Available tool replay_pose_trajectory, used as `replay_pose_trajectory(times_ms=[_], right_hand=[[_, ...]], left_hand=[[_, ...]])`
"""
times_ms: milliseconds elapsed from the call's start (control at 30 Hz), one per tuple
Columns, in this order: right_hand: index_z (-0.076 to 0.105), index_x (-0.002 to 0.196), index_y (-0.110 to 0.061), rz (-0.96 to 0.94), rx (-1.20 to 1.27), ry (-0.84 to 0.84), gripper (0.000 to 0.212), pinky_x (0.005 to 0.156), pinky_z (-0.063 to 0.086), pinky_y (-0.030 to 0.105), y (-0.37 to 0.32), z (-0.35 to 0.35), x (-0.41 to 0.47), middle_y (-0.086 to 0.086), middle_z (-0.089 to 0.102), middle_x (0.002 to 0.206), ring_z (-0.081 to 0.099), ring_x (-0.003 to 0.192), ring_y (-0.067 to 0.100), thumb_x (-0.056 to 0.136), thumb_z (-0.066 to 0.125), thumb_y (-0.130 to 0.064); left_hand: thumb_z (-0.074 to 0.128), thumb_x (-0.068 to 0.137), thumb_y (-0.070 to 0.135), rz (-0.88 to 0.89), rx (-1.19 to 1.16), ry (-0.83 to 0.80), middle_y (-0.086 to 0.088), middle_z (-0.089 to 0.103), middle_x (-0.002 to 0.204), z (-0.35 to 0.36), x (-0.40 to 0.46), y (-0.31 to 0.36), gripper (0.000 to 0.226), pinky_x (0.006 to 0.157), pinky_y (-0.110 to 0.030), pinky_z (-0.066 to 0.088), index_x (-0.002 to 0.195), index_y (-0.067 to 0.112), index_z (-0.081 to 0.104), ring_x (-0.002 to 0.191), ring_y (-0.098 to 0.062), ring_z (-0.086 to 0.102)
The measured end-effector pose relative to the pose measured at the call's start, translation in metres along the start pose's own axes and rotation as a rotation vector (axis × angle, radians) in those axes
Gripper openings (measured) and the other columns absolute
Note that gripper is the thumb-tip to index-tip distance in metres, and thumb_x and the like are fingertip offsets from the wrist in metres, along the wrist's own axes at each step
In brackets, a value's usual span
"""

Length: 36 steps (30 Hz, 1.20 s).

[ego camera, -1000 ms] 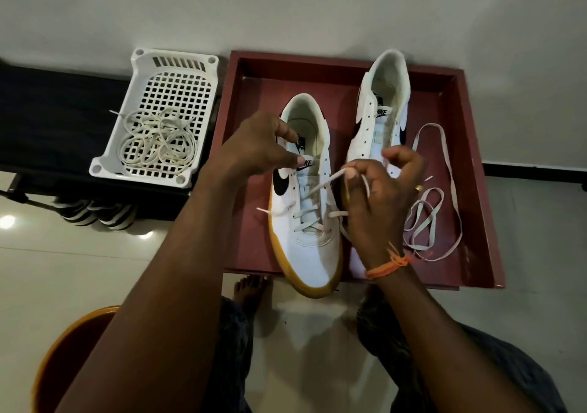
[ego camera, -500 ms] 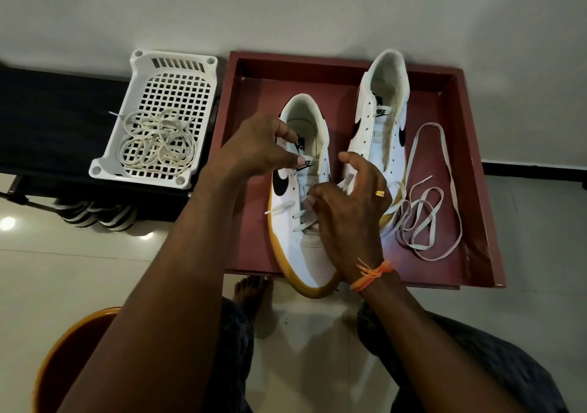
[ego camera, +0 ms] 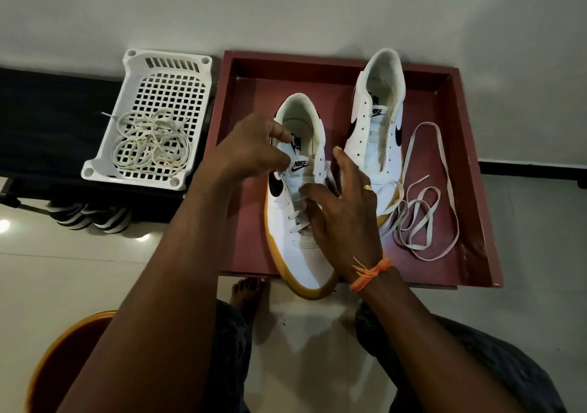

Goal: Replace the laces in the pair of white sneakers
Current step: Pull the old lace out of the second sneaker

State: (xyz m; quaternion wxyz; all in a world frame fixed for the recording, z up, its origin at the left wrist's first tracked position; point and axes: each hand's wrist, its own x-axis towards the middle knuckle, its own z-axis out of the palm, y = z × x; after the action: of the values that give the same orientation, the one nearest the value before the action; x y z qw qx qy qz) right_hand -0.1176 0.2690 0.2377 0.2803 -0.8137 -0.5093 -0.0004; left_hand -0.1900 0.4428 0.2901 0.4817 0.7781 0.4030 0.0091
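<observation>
The left hand (ego camera: 251,149) pinched the near sneaker (ego camera: 295,222) by its tongue; the right hand (ego camera: 343,209) lay spread over its lace (ego camera: 297,214).

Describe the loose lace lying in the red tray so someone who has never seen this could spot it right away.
Find the red tray against the wall, holding two white sneakers. Right of the far sneaker, on the tray's floor, lies the loose lace, flat and pale, in open loops. Unlike the tangled laces in the white basket left of the tray, it is threaded through no shoe and lies inside the tray.
</observation>
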Motion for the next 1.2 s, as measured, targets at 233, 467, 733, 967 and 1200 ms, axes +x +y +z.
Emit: replay_pose_trajectory(times_ms=[233,467,733,967,1200], right_hand=[[0.064,0.079,-0.011,0.062,0.253,-0.044,0.008,0.079,0.055,0.034,0.004,-0.003,0.001,0.005,0.051,0.141,0.060,0.106,0.013,0.086,0.068,-0.012],[0.071,0.073,-0.003,0.259,0.641,-0.205,0.005,0.086,0.043,0.010,0.022,-0.018,0.017,-0.002,0.061,0.127,0.056,0.109,-0.009,0.077,0.074,-0.004],[0.058,0.076,-0.009,0.706,1.109,-0.083,0.017,0.077,0.057,0.053,0.035,-0.041,0.032,0.010,0.072,0.104,0.070,0.098,0.031,0.090,0.056,-0.001],[0.065,0.089,-0.004,0.527,0.698,-0.061,0.015,0.046,0.055,0.038,0.054,-0.046,0.032,0.013,0.068,0.095,0.068,0.053,0.029,0.091,0.068,-0.018],[0.070,0.108,-0.021,0.227,0.469,0.186,0.019,0.061,0.053,0.032,0.051,-0.039,0.033,0.000,0.065,0.105,0.063,0.072,0.011,0.090,0.063,-0.018]], left_hand=[[0.074,0.065,-0.001,0.012,-0.144,-0.012,-0.010,0.071,0.108,-0.002,-0.004,-0.011,0.054,0.087,-0.045,0.059,0.116,0.014,0.071,0.093,-0.030,0.070],[0.071,0.061,-0.005,-0.012,-0.272,-0.009,-0.007,0.073,0.099,0.002,-0.003,-0.013,0.055,0.085,-0.041,0.060,0.113,0.013,0.072,0.093,-0.022,0.072],[0.075,0.063,0.009,-0.011,-0.092,0.057,-0.002,0.070,0.110,0.007,-0.005,-0.005,0.052,0.084,-0.032,0.059,0.114,0.020,0.073,0.093,-0.016,0.068],[0.067,0.087,0.012,0.154,0.376,0.247,-0.014,0.053,0.136,0.042,-0.024,0.005,0.040,0.094,-0.029,0.046,0.127,0.012,0.064,0.116,-0.028,0.054],[0.060,0.093,0.023,0.141,0.443,0.262,-0.006,0.072,0.100,0.073,-0.061,0.002,0.019,0.074,-0.036,0.058,0.101,0.016,0.075,0.083,-0.022,0.068]])
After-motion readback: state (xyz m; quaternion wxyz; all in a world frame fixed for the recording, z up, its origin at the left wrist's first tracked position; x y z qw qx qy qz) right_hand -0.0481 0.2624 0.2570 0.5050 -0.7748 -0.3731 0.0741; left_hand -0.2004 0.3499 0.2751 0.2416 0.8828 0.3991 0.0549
